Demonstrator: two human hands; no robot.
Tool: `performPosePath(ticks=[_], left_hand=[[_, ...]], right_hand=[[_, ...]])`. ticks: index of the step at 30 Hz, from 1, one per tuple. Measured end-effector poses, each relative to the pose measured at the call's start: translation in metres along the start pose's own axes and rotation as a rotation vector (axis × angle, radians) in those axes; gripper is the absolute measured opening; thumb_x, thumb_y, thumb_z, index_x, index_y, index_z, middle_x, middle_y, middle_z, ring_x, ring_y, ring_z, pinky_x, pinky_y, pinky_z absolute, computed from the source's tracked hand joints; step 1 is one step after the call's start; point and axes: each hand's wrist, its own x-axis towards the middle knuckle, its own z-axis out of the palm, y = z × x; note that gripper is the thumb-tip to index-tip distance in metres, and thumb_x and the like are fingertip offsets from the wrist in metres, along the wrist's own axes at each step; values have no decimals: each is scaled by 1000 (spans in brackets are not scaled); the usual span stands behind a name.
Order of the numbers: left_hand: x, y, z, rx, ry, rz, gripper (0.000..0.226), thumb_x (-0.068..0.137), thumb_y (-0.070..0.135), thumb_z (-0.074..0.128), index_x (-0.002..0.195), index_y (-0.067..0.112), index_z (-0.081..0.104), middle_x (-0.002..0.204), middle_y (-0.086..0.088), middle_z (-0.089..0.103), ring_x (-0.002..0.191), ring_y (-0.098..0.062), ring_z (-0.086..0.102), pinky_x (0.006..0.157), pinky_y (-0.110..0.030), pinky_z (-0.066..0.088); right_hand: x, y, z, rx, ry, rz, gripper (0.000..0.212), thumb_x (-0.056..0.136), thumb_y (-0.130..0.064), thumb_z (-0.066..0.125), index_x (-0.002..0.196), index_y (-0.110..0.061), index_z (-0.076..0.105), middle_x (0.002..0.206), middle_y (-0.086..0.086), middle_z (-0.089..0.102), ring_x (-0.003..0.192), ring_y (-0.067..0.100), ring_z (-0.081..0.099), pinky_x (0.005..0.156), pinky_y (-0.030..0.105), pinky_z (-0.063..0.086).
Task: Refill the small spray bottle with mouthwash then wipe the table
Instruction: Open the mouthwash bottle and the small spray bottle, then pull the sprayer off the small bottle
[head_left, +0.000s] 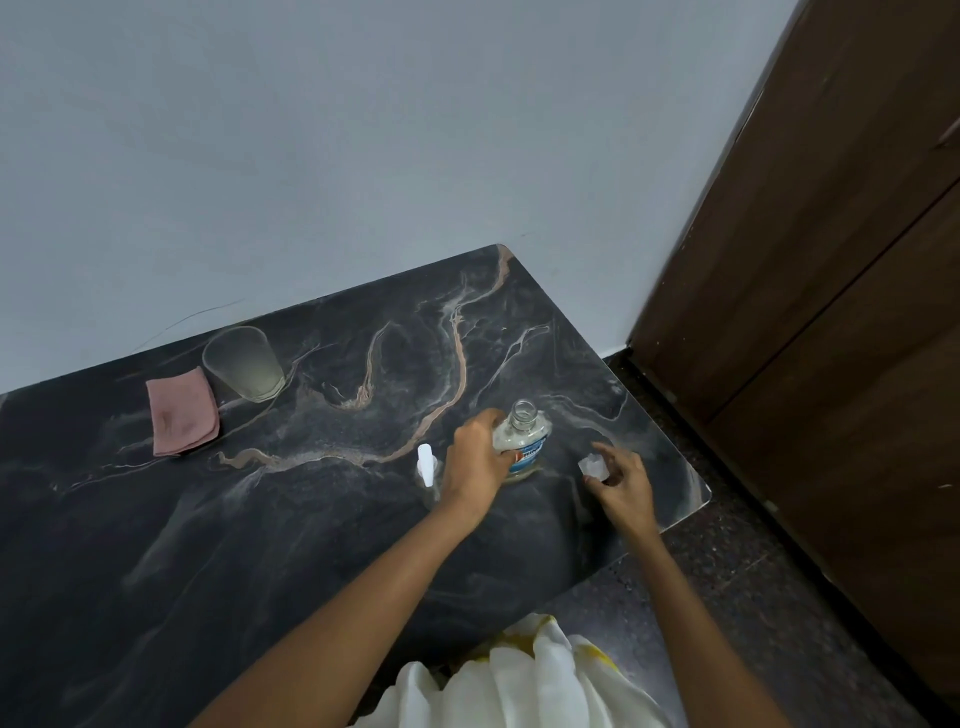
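Observation:
A clear mouthwash bottle (524, 439) with a blue label stands upright and uncapped near the right end of the dark marble table (311, 519). My left hand (475, 460) grips its left side. My right hand (621, 480) is just right of the bottle, holding its clear cap (592, 464) in the fingertips close to the tabletop. The small spray bottle (427, 470), clear with a white top, stands just left of my left wrist. A folded pink cloth (182, 413) lies at the far left of the table.
An empty clear glass (244, 364) stands by the wall beside the cloth. A pale wall runs behind the table. The table's right edge (691, 467) is close to my right hand, with dark floor and a brown wooden door (831, 312) beyond.

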Motion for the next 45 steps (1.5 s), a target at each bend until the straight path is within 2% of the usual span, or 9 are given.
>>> performPosePath(ticks=[4,9,18,22,25,28,33,38,45], left_hand=[[3,1,-6,4,-33,0,57,75,4,69,127,8,47,127,-13,56,117,-29,53,99,-45,42],[7,3,-21,-17,-17,12,64,73,8,73,130,9,43,129,-14,54,118,-28,52,100,-44,42],[10,-2,-64,-186,147,93,27,84,7,60,111,7,59,107,-9,67,98,-17,63,85,-18,46],[11,-26,-82,-181,178,85,26,84,-5,54,108,3,60,103,-9,67,92,-12,60,75,-2,40],[10,-53,-88,-141,124,25,31,82,-12,49,108,1,60,105,-14,66,92,-14,60,78,-10,42],[6,-79,-87,-99,26,-20,40,77,-21,47,111,-1,58,109,-17,63,94,-18,58,75,-4,42],[-8,-98,-73,-163,-156,-88,55,68,-11,69,119,2,53,119,-18,58,108,-27,56,97,-36,45],[-15,-96,-56,-152,-92,-10,62,60,5,80,116,10,55,112,-4,61,103,-14,56,90,-24,43],[-20,-94,-44,-179,49,13,39,71,-4,64,107,11,62,97,-6,69,86,-14,63,77,-22,48]], right_hand=[[-1,8,6,-104,13,-55,35,74,0,69,107,-7,61,106,6,49,98,19,50,81,28,44],[-2,16,13,-157,39,-48,30,73,-1,71,99,-8,58,107,8,53,93,18,52,74,29,43],[-12,12,13,-209,110,-87,35,69,-5,75,98,-6,56,108,11,50,101,22,43,79,26,33],[-24,-8,13,-209,146,-188,26,72,-4,73,95,-5,59,102,11,55,96,21,45,75,19,29],[-37,-33,23,-146,76,-264,18,73,-2,72,87,-5,61,90,6,58,86,19,52,72,19,38],[-51,-57,40,-70,-23,-339,17,71,4,72,83,-2,62,83,1,59,73,12,56,70,5,42],[-73,-88,79,28,-186,-406,25,70,2,74,93,-1,63,88,2,59,77,9,60,76,11,50],[-72,-106,104,1,-203,-430,34,69,-1,75,101,-2,60,100,11,58,90,16,57,84,21,48],[-68,-105,120,-67,-168,-395,31,71,-5,74,99,-4,60,94,9,58,82,14,56,71,3,41]])
